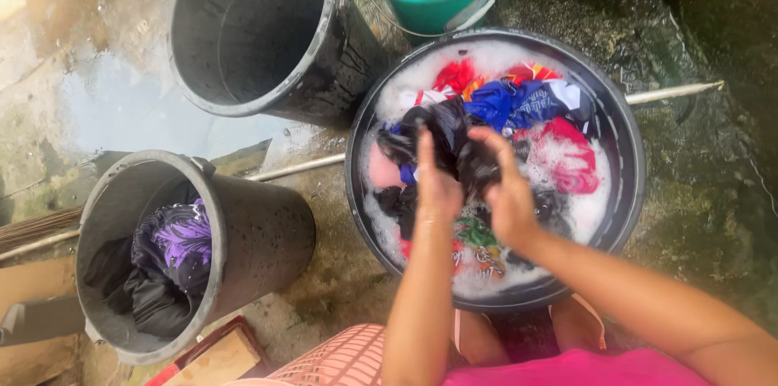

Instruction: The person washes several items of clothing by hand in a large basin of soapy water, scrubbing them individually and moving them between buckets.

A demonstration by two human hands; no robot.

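1. Hands first: left hand and right hand are both over the middle of the black basin, close together, almost knuckle to knuckle.

2. Both are closed on the same dark cloth. Left fingers are curled round its near side, right fingers folded over the far side, so neither hand is open.

3. Cloth sits bunched between the two hands and spills up past the fingertips, toward the far rim of the basin. Its long run looks roughly near-to-far, though it's crumpled enough that I can't call that for sure. Neither hand is really nearer, they share it.

4. Rest of the basin is suds and soaking laundry: blue cloth just beyond the right hand, red cloth near the far rim, pink cloth to the right side.

5. Left of the basin there's a grey bucket with dark and purple clothes in it, well apart from the hands.

6. Beyond the basin, up-left, a bigger grey bucket looks empty inside. Green bucket with pale clothes touches the basin's far rim or nearly does.

7. Thin pole runs on the wet ground behind the basin, left to right.
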